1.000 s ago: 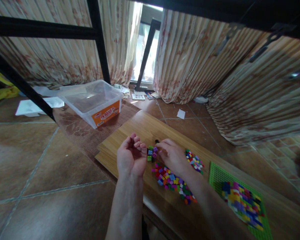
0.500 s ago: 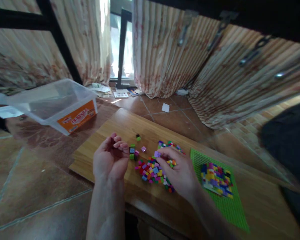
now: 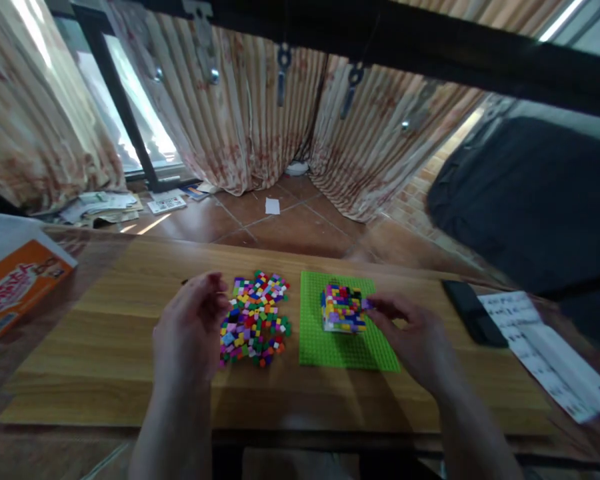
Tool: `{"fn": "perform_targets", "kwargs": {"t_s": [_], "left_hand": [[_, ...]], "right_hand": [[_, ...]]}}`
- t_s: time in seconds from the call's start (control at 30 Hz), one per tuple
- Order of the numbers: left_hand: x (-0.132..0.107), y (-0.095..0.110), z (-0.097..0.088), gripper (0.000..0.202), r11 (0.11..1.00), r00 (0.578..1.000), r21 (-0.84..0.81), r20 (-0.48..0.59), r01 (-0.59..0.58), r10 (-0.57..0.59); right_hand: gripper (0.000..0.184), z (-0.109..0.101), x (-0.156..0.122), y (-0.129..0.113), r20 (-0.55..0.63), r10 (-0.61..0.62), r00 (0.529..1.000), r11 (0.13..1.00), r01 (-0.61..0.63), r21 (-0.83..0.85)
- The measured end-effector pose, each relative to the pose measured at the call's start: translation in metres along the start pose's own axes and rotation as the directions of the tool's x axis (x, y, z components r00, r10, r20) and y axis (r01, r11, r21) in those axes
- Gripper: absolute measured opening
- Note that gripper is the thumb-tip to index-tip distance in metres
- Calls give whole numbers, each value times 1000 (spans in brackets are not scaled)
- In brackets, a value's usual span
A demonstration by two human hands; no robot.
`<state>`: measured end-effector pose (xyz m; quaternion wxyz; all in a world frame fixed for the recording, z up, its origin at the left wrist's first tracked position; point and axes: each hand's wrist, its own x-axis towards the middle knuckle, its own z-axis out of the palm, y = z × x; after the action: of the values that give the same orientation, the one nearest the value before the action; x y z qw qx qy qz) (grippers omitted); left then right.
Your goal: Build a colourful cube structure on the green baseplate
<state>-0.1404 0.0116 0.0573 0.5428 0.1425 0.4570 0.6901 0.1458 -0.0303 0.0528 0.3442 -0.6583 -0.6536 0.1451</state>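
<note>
My right hand (image 3: pixel 413 333) pinches a small purple toy brick (image 3: pixel 367 304) between thumb and fingers, at the right side of a block of multicoloured bricks (image 3: pixel 344 309). Whether the purple brick touches the block cannot be told. The block stands on a green studded baseplate (image 3: pixel 313 350). My left hand (image 3: pixel 190 327) hovers over the table left of a spread of loose coloured bricks (image 3: pixel 255 320). Its fingers are loosely curled and apart, with no brick visible in them; part of the palm is hidden.
The wooden table (image 3: pixel 95 347) runs across the view. At the left stands a clear plastic box (image 3: pixel 25 267) with an orange label. A black phone (image 3: pixel 473 313) and a paper sheet (image 3: pixel 545 353) lie at the right. Curtains (image 3: pixel 250 120) hang behind.
The view has swung right. My right hand has carried the purple brick from the loose bricks over to the block on the baseplate. My left hand stays loosely curled beside the loose bricks.
</note>
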Motion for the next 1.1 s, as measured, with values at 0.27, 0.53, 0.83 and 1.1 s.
{"fn": "perform_targets", "kwargs": {"t_s": [0.27,0.53,0.83,1.1], "left_hand": [[-28,-90,42,21,814,928,565,360,-133,-99],[-29,-108,51,21,747,904,653,385,-125,-185],[-30,-119,54,20,711,899,683,401,-166,-176],[-28,-121,52,19,702,909,689,389,-180,-149]], "right_hand": [[11,18,-9,19,77,-100,992,995,101,-12],[15,36,-7,22,70,-203,977,978,205,-24],[16,36,-8,22,20,-157,987,988,157,9],[26,34,-7,27,-150,24,988,999,-20,29]]}}
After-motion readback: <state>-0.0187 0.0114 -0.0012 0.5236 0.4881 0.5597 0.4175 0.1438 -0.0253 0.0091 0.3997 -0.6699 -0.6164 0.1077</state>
